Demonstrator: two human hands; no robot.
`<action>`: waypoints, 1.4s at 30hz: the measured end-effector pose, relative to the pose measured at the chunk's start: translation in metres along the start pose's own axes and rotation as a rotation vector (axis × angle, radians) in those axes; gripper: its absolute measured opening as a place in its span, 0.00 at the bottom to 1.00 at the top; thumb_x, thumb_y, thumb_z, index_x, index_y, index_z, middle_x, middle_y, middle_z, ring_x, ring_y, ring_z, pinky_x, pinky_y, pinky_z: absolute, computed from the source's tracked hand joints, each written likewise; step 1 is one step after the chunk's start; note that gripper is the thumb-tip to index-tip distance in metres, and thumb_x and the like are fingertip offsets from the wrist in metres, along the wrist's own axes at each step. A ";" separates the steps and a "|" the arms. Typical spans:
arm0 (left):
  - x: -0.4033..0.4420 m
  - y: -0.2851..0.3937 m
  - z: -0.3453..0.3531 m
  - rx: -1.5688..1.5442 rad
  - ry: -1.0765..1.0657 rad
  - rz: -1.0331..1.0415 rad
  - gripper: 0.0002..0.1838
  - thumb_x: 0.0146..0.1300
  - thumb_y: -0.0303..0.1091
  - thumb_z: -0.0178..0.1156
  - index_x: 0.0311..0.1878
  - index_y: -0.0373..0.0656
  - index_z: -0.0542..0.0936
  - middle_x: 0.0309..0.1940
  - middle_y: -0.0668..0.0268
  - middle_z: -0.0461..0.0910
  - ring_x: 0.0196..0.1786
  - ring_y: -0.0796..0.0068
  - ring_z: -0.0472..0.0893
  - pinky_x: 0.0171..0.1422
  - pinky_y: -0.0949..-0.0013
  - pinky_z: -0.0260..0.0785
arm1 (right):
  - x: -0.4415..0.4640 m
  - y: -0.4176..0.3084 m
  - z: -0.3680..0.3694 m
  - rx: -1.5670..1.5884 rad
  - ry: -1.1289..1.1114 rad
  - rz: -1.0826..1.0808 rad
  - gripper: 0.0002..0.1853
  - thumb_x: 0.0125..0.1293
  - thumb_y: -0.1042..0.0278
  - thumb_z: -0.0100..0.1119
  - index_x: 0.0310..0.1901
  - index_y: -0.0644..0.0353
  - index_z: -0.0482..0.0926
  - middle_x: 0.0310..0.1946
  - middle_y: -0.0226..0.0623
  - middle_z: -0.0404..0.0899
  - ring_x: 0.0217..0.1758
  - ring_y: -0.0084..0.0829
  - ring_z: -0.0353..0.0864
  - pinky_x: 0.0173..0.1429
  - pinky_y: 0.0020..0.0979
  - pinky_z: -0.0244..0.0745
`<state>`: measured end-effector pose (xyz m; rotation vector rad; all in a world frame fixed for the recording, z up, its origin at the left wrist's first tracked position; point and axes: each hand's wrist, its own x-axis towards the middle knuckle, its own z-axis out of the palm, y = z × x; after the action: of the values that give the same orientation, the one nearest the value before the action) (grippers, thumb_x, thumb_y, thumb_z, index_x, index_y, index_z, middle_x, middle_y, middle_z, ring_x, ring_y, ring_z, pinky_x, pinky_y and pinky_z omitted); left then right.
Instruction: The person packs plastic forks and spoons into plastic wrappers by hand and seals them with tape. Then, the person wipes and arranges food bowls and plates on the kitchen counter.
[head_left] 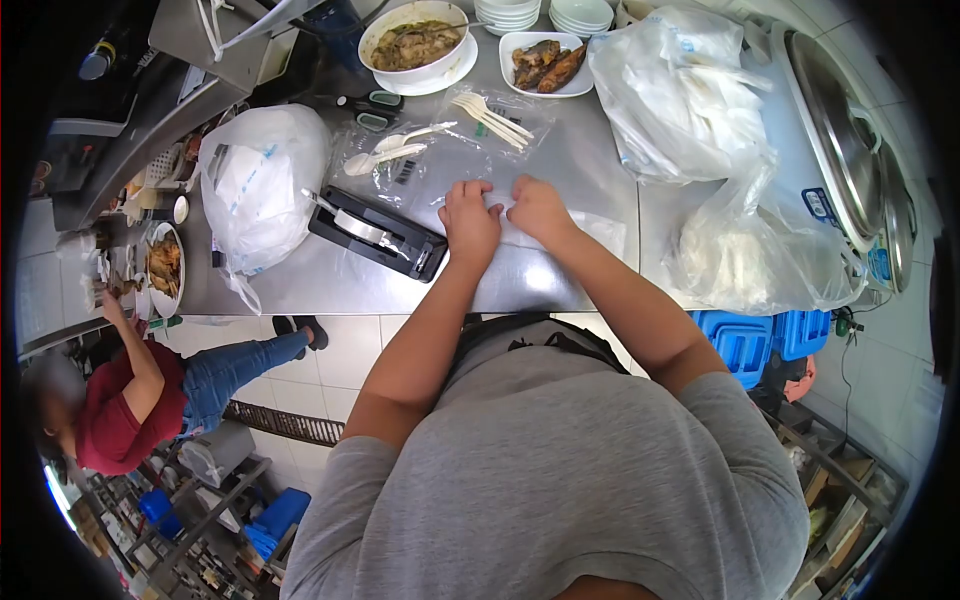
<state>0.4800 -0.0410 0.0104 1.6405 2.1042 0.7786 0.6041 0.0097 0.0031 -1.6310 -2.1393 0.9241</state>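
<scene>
My left hand [470, 218] and my right hand [538, 210] are close together over the metal table, fingers curled and closed on a clear plastic bag [590, 232]. Part of the bag shows right of my right hand; its grip points are hidden. Left of my left hand lies a black tape dispenser [378, 232], tilted on the table. Beyond my hands, white plastic forks [492, 120] and white spoons [385, 155] rest on or in clear plastic. Black-and-green-handled scissors [372, 108] lie behind the spoons.
White plastic bags stand at left [262, 185], back right [685, 90] and right [735, 245]. At the back are a bowl of food [416, 45], a dish of fried food [548, 65] and stacked bowls. Metal lids [835, 120] are far right. Another person [120, 400] stands left.
</scene>
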 end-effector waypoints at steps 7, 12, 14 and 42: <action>0.004 -0.004 0.001 -0.015 -0.025 -0.074 0.18 0.49 0.29 0.68 0.43 0.47 0.74 0.46 0.61 0.72 0.55 0.56 0.70 0.57 0.54 0.60 | -0.009 0.011 -0.056 -0.245 -0.195 0.226 0.23 0.41 0.52 0.72 0.33 0.65 0.82 0.32 0.50 0.82 0.40 0.47 0.82 0.45 0.40 0.75; 0.004 0.003 -0.003 -0.013 -0.053 -0.100 0.18 0.49 0.29 0.68 0.43 0.47 0.74 0.45 0.61 0.71 0.55 0.56 0.69 0.58 0.53 0.58 | -0.033 0.053 -0.073 -0.137 -0.127 0.342 0.24 0.39 0.50 0.73 0.27 0.67 0.81 0.28 0.50 0.81 0.35 0.45 0.82 0.43 0.39 0.75; 0.005 0.011 -0.007 0.028 -0.068 -0.100 0.17 0.49 0.30 0.68 0.44 0.47 0.75 0.47 0.60 0.71 0.55 0.56 0.69 0.58 0.53 0.58 | -0.036 0.066 -0.064 -0.110 -0.108 0.316 0.23 0.41 0.51 0.74 0.26 0.67 0.81 0.26 0.47 0.81 0.32 0.40 0.82 0.39 0.37 0.75; -0.051 0.126 -0.099 -1.434 -0.399 -0.079 0.15 0.66 0.36 0.58 0.50 0.37 0.75 0.43 0.68 0.80 0.50 0.80 0.76 0.55 0.73 0.68 | -0.126 -0.024 -0.205 1.144 -0.027 -0.205 0.27 0.61 0.58 0.62 0.59 0.61 0.70 0.50 0.38 0.77 0.53 0.26 0.75 0.56 0.31 0.68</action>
<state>0.5310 -0.0883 0.1632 0.7535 0.8062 1.3058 0.7454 -0.0483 0.1901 -0.7851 -1.2473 1.6383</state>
